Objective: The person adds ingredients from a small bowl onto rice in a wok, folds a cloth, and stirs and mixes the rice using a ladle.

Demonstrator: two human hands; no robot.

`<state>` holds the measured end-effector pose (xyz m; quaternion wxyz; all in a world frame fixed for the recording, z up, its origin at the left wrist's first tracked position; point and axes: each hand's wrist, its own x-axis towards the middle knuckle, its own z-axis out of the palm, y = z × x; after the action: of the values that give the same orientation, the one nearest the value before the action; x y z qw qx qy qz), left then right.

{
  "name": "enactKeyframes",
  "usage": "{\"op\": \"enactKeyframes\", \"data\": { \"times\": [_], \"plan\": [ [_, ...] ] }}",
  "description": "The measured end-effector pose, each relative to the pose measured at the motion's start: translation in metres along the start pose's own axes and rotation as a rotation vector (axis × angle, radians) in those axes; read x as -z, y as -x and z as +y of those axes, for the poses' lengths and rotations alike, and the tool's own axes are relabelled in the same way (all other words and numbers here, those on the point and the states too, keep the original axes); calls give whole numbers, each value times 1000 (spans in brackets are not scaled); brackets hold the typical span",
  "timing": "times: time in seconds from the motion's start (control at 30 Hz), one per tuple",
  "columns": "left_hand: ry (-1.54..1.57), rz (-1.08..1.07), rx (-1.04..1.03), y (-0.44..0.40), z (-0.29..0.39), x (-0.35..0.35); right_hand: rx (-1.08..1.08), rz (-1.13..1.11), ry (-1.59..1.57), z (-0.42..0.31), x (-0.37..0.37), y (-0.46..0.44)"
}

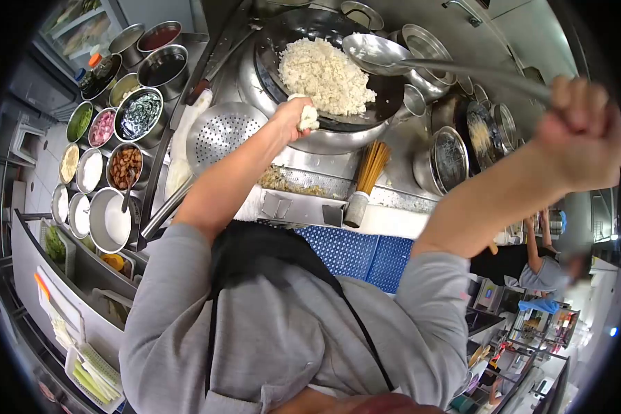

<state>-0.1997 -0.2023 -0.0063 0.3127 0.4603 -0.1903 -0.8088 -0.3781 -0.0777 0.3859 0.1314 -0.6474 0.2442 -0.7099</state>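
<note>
A heap of rice (328, 76) lies in a large dark wok (276, 38) on the stove. My left hand (291, 119) is closed around a bunched white cloth (309, 117) at the wok's near rim. Raised high at the right, my right hand (581, 124) grips the long handle of a metal ladle (378, 52). The ladle's bowl hangs over the right side of the wok, beside the rice. Below my left forearm, a round perforated strainer (222, 134) lies partly covered.
Metal containers of ingredients fill the left side, including diced brown pieces (126, 168) and a dark liquid (162, 67). A bamboo brush (370, 181) lies before the wok. Several pots and a strainer (479, 131) stand to the right. Another person (541, 269) works at far right.
</note>
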Motion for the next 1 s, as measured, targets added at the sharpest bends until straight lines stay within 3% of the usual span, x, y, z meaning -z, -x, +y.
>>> {"op": "enactKeyframes", "data": {
  "times": [0.07,0.13,0.17,0.23,0.3,0.4,0.43,0.47,0.5,0.53,0.6,0.67,0.73,0.83,0.87,1.0],
  "plan": [
    [-4,-11,-28,-6,1,5,150,42,126,85,8,68],
    [-7,-10,-45,-5,-5,5,-154,438,97,210,-27,151],
    [-35,-10,-14,-9,-6,6,-180,420,-39,220,-27,150],
    [17,-39,-42,-8,-1,8,-260,205,50,236,-35,105],
    [93,-126,-34,-1,-13,13,-281,219,135,210,-57,59],
    [-28,-70,-119,54,-27,4,-235,227,-150,170,-67,43],
    [-170,-126,-262,60,-38,6,-107,114,-208,184,-54,55],
    [-315,-182,-404,65,-48,7,41,174,-171,215,-54,72],
    [-552,-177,-677,80,-44,1,-45,192,-131,250,-56,94],
    [-844,-90,-808,94,-36,-8,-137,211,-83,272,-55,108],
    [-1202,-51,-1546,73,-24,-9,-213,171,67,269,-72,68],
    [-1345,-111,-1349,58,-30,-9,-323,150,250,245,-76,38],
    [-1433,-141,-1263,47,-19,-10,-325,151,12,198,-79,33],
    [-1472,-170,-1258,42,-18,-5,-98,82,-226,200,-71,81],
    [-1482,-176,-1277,43,-19,-5,-269,239,-284,241,-69,107],
    [-1532,-237,-1282,51,-13,-3,-322,114,227,242,-62,51]
  ]
}}
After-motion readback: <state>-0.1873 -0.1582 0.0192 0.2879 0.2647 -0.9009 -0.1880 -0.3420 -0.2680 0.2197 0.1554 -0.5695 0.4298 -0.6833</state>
